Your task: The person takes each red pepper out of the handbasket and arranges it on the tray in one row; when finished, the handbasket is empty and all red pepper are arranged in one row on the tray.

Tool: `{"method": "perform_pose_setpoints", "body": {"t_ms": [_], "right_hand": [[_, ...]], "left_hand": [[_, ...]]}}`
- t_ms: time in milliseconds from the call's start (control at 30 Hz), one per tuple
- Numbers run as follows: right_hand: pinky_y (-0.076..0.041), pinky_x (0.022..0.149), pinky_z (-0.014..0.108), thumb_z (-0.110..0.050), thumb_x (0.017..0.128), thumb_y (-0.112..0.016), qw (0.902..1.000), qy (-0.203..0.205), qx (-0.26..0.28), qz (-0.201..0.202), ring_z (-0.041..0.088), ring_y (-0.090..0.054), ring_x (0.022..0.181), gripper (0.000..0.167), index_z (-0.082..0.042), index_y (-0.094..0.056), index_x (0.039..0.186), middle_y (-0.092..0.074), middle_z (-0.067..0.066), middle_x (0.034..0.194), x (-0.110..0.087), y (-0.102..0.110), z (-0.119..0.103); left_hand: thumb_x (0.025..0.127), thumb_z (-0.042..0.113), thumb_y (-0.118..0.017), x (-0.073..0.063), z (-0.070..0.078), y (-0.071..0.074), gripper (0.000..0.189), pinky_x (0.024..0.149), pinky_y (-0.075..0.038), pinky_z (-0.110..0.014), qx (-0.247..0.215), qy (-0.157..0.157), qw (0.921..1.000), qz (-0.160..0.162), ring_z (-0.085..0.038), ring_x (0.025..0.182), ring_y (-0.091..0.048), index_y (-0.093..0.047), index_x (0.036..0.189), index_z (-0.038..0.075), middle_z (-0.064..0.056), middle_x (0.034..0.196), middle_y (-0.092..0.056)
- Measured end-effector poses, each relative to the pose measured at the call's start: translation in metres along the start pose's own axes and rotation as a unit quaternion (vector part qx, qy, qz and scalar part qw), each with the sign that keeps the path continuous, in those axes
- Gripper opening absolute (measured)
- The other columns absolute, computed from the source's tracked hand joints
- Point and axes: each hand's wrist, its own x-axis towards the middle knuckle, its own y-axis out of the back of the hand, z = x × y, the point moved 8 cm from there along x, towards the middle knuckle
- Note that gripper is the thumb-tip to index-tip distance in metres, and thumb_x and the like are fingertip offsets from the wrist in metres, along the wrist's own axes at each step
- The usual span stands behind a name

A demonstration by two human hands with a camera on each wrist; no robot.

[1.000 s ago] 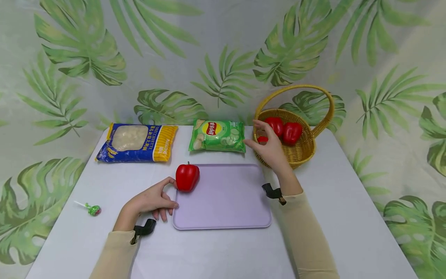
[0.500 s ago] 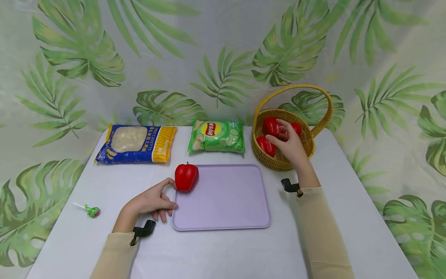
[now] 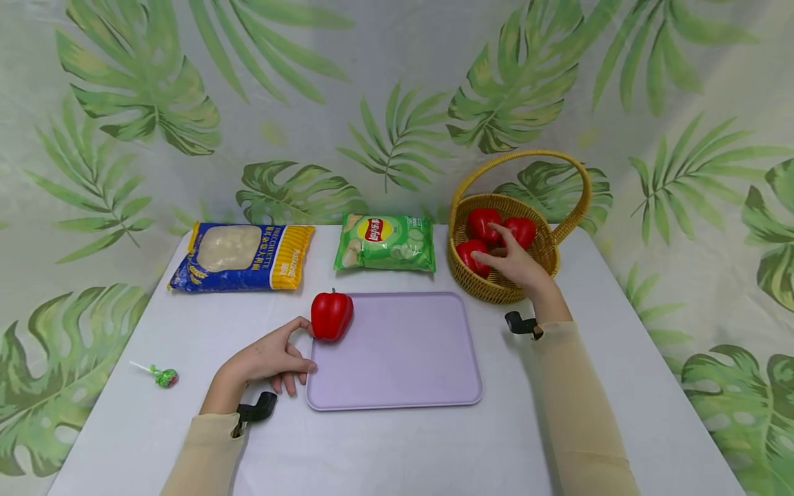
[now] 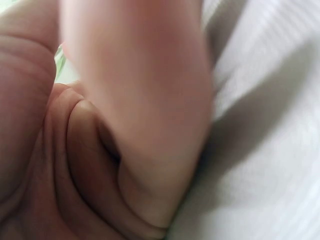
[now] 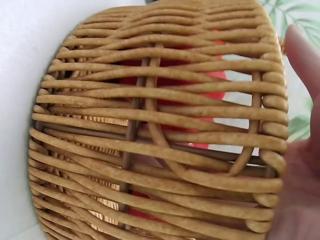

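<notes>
Peppers [image 3: 470, 248], three red ones, lie in the basket [image 3: 490, 291] at the far right of the white surface [image 3: 397, 451]. The right hand [image 3: 520, 267] hangs over them, its thumb and fingers spread apart. The thumb is over the near pepper and a fingertip over the far left one, partly hiding both; the hand does not grip any. The left hand [image 3: 267, 355] rests, loosely bent, at the left rim of the purple tray [image 3: 403, 351] and holds nothing; its thumb and first finger are apart. Just beside this finger, a fourth pepper [image 3: 331, 317] stands in the far left corner of the tray. Whether the finger touches it, I cannot tell. Farther away are a chips bag [image 3: 386, 241] and a pasta bag [image 3: 242, 256]; a lollipop [image 3: 165, 376] lies on the left. In the right wrist view the woven basket stands in the way, and the peppers are seen only as red patches through its gaps; the hand is cut off by the right edge. The left wrist view gives mainly blurred fingers [image 4: 145, 100].
</notes>
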Motion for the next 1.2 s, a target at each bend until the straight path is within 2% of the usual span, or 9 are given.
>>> {"method": "perform_pose_setpoints", "body": {"t_ms": [267,567,1200], "right_hand": [[-0.035,0.125,0.066,-0.039,0.104,-0.067,0.9991,-0.015,0.011,-0.038,0.048,-0.022,0.159,0.094,-0.027,-0.004,0.171,-0.011,0.027,0.174,0.005,-0.006,0.001],[-0.034,0.126,0.066,-0.037,0.104,-0.067,0.9975,-0.03,0.029,-0.056,0.049,-0.023,0.156,0.09,-0.029,-0.008,0.171,-0.006,0.024,0.175,0.017,-0.009,0.012],[-0.039,0.124,0.064,-0.033,0.103,-0.069,0.9963,-0.04,0.035,-0.067,0.048,-0.027,0.153,0.085,-0.031,-0.017,0.17,-0.018,0.027,0.169,0.019,-0.008,0.017]], "left_hand": [[0.094,0.028,-0.082,0.001,0.0,0.0,0.069,0.046,-0.055,-0.025,-0.002,0.001,1.0,-0.004,-0.018,0.053,-0.071,-0.036,0.142,0.015,-0.01,0.078,-0.077],[0.094,0.028,-0.082,0.001,-0.001,0.0,0.068,0.046,-0.055,-0.025,-0.001,0.0,1.0,-0.004,-0.018,0.053,-0.072,-0.036,0.142,0.014,-0.009,0.078,-0.077],[0.094,0.027,-0.081,0.0,0.0,0.0,0.067,0.047,-0.055,-0.025,-0.002,0.001,1.0,-0.003,-0.018,0.053,-0.072,-0.036,0.142,0.014,-0.009,0.078,-0.077]]}}
